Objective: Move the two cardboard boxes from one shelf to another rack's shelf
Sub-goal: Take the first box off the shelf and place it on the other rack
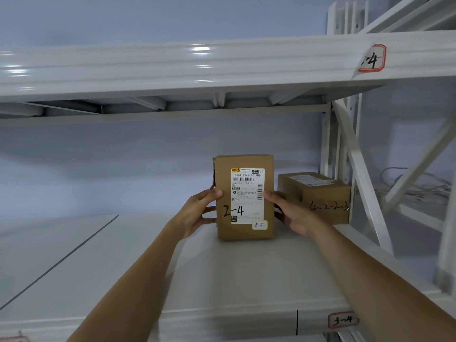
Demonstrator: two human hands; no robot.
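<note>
Two cardboard boxes are seen on the white shelf, toward its right end. The upright box is stood on end, its long axis vertical and its printed label turned toward the camera, with "2-4" written across the front. It is gripped from both sides: the left hand is pressed against its left edge, thumb on the front face, and the right hand is set against its right edge in the same way. Both hands are wrapped partly open around the box, neither clenched nor released. Whether the box is resting on the shelf or lifted just clear of it cannot be told.

The second box is laid flat, just beside and slightly behind the first, close to the rack's white upright post on the right, with handwriting on its front. It is untouched; the right hand is the nearer one to it.

Since the held box lies straight ahead between the hands, a pull or push along the forearms' line is judged to be all that the coming move needs.
</note>
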